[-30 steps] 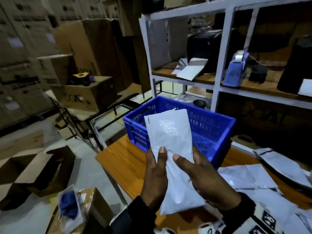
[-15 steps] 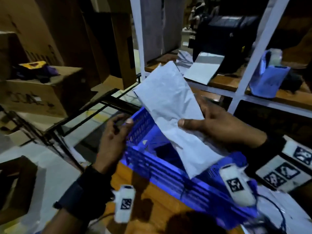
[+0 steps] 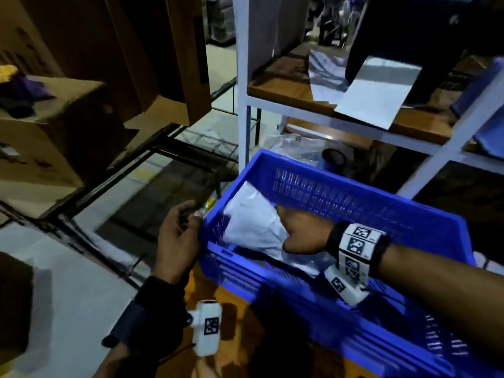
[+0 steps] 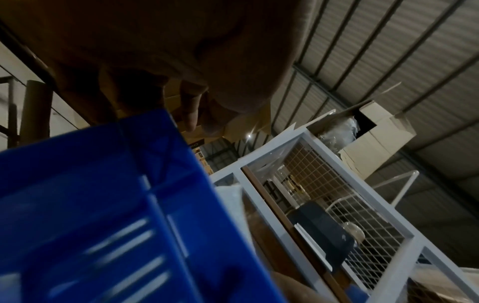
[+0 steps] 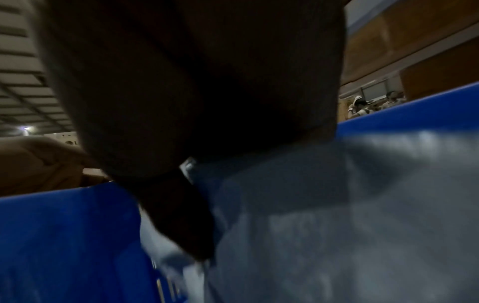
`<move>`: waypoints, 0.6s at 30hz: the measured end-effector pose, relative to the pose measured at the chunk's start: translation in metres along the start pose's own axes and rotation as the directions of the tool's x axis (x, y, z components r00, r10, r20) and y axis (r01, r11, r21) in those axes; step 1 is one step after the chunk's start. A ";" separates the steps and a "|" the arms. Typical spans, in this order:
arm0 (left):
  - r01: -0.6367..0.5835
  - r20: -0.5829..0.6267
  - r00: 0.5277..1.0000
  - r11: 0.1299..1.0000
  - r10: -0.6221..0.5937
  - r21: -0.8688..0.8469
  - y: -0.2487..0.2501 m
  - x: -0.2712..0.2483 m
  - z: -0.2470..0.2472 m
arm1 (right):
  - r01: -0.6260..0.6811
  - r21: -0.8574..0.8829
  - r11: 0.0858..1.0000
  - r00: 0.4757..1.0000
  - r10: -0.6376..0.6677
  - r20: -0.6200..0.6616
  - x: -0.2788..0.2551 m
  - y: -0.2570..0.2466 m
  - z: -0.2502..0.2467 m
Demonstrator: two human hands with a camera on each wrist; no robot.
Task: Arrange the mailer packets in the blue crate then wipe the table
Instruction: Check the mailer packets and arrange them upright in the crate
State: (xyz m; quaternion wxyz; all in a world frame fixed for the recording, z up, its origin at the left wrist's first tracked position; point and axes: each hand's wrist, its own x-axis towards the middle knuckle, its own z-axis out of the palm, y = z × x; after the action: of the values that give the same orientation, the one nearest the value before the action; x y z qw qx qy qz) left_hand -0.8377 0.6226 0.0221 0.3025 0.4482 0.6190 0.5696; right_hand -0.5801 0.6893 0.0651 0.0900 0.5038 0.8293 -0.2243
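Observation:
The blue crate [image 3: 354,184] stands on the orange wooden table [image 3: 234,317]. A white mailer packet [image 3: 251,222] lies tilted inside it against the left end wall. My right hand [image 3: 300,233] reaches into the crate and holds the packet's lower part. In the right wrist view, the thumb [image 5: 181,215] presses the packet [image 5: 337,225] beside the crate wall [image 5: 64,235]. My left hand [image 3: 177,236] is outside the crate's left corner, fingers loosely curled, thumb tip touching the rim. In the left wrist view, its fingertips [image 4: 191,106] hang just above the crate corner [image 4: 90,194].
A white metal shelf frame [image 3: 241,77] rises right behind the crate, with a paper sheet [image 3: 376,91] on its wooden board. A tape roll [image 3: 334,159] sits behind the crate. Cardboard boxes [image 3: 54,132] and a black metal frame [image 3: 136,165] stand to the left, beyond the table edge.
The right hand has lowered the packet from above the crate down into its left end. The left hand let go of the packet earlier and stays by the crate's left corner.

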 end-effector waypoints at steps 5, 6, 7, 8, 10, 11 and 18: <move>-0.080 0.012 0.997 0.990 0.079 0.113 -0.023 -0.002 0.017 | 0.049 -0.110 0.993 0.997 -0.043 0.056 0.009 0.001 0.023; -0.097 -0.004 0.995 0.984 0.098 0.148 -0.025 -0.004 0.019 | 0.052 -0.141 0.989 0.998 -0.045 0.047 0.011 -0.002 0.029; -0.112 -0.026 0.993 0.979 0.119 0.173 -0.027 -0.006 0.020 | 0.035 -0.168 0.985 0.998 -0.027 0.049 0.012 -0.006 0.035; -0.120 -0.048 0.990 0.975 0.131 0.188 -0.027 -0.007 0.021 | 0.036 -0.181 0.983 0.998 -0.027 0.054 0.013 -0.008 0.041; -0.129 -0.062 0.988 0.970 0.144 0.206 -0.023 -0.008 0.022 | 0.077 -0.147 0.986 0.992 -0.061 0.108 0.012 -0.007 0.056; -0.131 -0.058 0.988 0.968 0.146 0.216 -0.023 -0.007 0.022 | 0.082 -0.122 0.989 0.985 -0.062 0.162 0.011 -0.004 0.063; -0.138 -0.054 0.986 0.956 0.157 0.257 -0.023 -0.009 0.021 | 0.000 0.220 0.976 0.961 -0.060 0.268 0.015 -0.004 0.051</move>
State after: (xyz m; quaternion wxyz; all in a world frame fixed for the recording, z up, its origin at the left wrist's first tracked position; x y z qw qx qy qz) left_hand -0.8199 0.6252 -0.0048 0.1763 0.5067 0.6619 0.5235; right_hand -0.5946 0.6761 0.0156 0.1446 0.4621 0.7870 -0.3824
